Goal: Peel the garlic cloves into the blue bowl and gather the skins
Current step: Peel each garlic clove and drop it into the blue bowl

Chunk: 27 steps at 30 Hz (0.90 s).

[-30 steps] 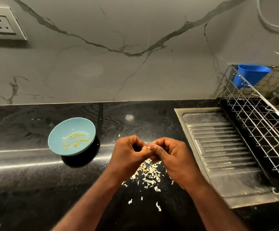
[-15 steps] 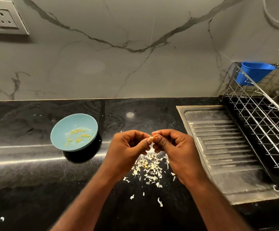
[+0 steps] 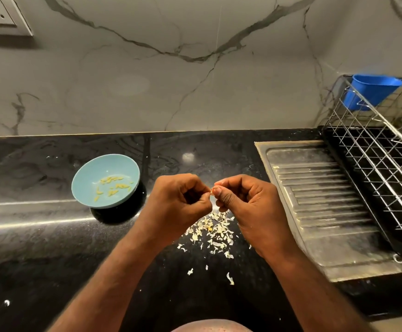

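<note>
Garlic clove [image 3: 211,192], tiny, yellowish, sits pinched between left hand [image 3: 178,208] and right hand [image 3: 249,208] fingers [image 3: 222,198].

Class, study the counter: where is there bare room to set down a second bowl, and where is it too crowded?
Bare: the black counter left of the blue bowl, and the strip along the wall from bowl to draining board. Crowded: garlic skins lie under the left hand and right hand, which pinch a garlic clove; the dish rack fills the right.
</note>
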### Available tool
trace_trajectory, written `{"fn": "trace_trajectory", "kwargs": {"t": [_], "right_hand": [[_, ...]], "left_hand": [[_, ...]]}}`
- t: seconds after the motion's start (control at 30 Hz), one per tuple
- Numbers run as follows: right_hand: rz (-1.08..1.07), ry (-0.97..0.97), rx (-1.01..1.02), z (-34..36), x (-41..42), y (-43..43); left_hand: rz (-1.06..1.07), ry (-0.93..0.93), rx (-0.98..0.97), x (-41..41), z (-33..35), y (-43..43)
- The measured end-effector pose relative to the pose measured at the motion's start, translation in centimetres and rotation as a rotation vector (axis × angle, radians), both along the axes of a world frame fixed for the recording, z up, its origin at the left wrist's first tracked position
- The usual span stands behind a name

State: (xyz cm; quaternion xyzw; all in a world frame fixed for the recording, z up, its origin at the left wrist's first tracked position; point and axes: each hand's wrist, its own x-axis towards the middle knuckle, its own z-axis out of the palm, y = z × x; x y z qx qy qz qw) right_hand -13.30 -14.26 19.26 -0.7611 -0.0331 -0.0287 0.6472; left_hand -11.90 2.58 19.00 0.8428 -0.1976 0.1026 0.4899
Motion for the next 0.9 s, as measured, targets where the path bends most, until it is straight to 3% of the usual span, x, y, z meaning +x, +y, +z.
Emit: {"fn": "trace_trajectory", "kwargs": {"t": [0.17, 0.3, 0.4, 0.63, 0.8, 0.9], "right_hand": [[0.028, 0.053, 0.112, 0.5, 0.0, 0.1], [-0.027, 0.113, 0.303, 0.4, 0.3, 0.7], [-0.034, 0.095, 0.259, 0.1, 0.3, 0.7], [0.041, 0.141, 0.307, -0.6, 0.3, 0.4], [0.036, 0.21, 0.528, -0.7, 0.4, 0.3], [0.056, 0.202, 0.49, -0.9, 0.3, -0.2]], "left_hand": [[-0.022, 0.107, -0.095, -0.2, -0.1, 0.2], [0.073, 0.173, -0.29, -0.4, -0.1, -1.2], [0.131, 0.201, -0.363, -0.8, 0.0, -2.1], [0.149, 0.111, -0.241, -1.2, -0.9, -1.8], [0.303, 0.223, -0.242, -1.0, -1.1, -1.5], [0.302, 0.327, -0.195, -0.9, -1.2, -1.0]]}}
